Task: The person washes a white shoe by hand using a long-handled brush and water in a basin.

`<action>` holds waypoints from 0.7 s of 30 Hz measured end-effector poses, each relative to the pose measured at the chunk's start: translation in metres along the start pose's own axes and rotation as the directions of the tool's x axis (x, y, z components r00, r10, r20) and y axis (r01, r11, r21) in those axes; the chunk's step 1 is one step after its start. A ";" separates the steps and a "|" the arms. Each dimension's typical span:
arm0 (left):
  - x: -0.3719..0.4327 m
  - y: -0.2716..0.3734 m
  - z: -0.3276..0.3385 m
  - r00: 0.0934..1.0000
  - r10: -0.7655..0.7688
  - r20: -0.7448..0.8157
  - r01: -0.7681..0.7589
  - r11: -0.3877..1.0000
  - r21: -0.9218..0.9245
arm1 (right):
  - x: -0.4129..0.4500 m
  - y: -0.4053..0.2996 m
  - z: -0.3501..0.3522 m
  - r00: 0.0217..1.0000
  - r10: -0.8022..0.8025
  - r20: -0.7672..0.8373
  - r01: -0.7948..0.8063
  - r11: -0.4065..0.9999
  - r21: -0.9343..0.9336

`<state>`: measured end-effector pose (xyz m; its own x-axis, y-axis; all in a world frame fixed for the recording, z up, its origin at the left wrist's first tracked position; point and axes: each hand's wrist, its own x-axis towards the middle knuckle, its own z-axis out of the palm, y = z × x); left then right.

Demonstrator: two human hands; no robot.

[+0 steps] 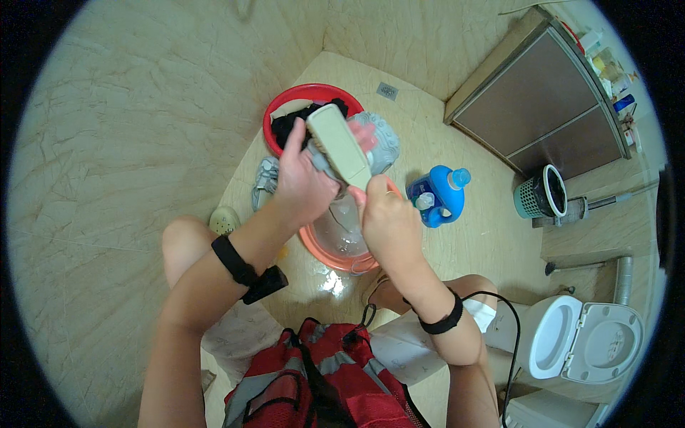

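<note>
My right hand [392,219] grips the handle of a pale green scrub brush [339,145], its bristles turned towards the grey shoe under it. That shoe [319,159] is held in my left hand [302,179] and lies mostly hidden behind the brush. Below both hands stands an orange basin [320,255] with cloudy water in it. A second grey shoe [265,179] rests on the floor to the left. Behind my hands, a red basin [269,136] holds black cloth [286,130]. A light blue textured item [386,142] with pink on it is beside that basin; what it is I cannot tell.
On the right stands a blue detergent bottle [447,195]. Beyond it are a green waste basket [527,198], a cabinet [527,91] and a toilet [554,337]. A floor drain [387,91] lies near the back wall. Wet floor [332,283] shines before the orange basin.
</note>
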<state>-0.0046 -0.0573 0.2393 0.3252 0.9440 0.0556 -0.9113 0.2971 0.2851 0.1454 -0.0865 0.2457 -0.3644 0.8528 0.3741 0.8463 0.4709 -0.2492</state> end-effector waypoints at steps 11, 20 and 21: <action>0.014 0.003 0.001 0.995 0.099 0.026 -0.102 0.970 0.221 | 0.010 -0.010 0.002 0.998 -0.068 0.000 0.068 0.997 -0.040; 0.015 0.017 0.014 0.985 0.173 0.018 -0.174 0.975 0.140 | 0.002 -0.012 0.001 0.998 -0.045 0.043 0.042 0.997 0.070; 0.013 0.009 0.013 0.991 0.135 -0.007 -0.130 0.970 0.207 | 0.002 -0.013 -0.002 0.996 -0.074 0.040 0.072 0.996 0.047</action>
<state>-0.0048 -0.0441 0.2552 0.1976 0.9764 0.0868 -0.8738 0.1353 0.4670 0.1344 -0.0912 0.2511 -0.4410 0.8241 0.3554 0.7987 0.5410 -0.2635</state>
